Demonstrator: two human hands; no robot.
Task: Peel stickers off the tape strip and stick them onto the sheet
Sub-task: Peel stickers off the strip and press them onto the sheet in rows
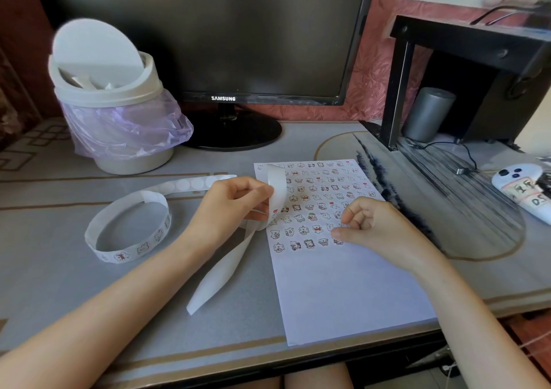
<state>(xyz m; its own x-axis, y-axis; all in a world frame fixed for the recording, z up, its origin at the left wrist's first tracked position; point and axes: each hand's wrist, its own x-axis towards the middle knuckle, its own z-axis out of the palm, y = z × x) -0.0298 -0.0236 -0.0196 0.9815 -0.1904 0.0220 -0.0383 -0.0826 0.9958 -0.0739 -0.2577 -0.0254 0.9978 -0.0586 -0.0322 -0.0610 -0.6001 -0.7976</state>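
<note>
The left hand (235, 200) pinches the looping tape strip (278, 185) above the sheet (343, 293); the right hand (375, 227), fingers curled, presses its thumb onto the sheet.

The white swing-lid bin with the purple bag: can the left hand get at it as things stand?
Probably yes: only the white paper tape strip lies before the white bin, though the left hand's fingers pinch that strip.

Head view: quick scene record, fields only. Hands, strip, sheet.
sheet: sticker rows fill upper part, lower part bare
tape strip: loose coil lies to the left
left hand: grips tape strip, raised over sheet's left edge
right hand: fingers curled, thumb tip on sheet at lowest row's end; sticker in grip unclear
</note>
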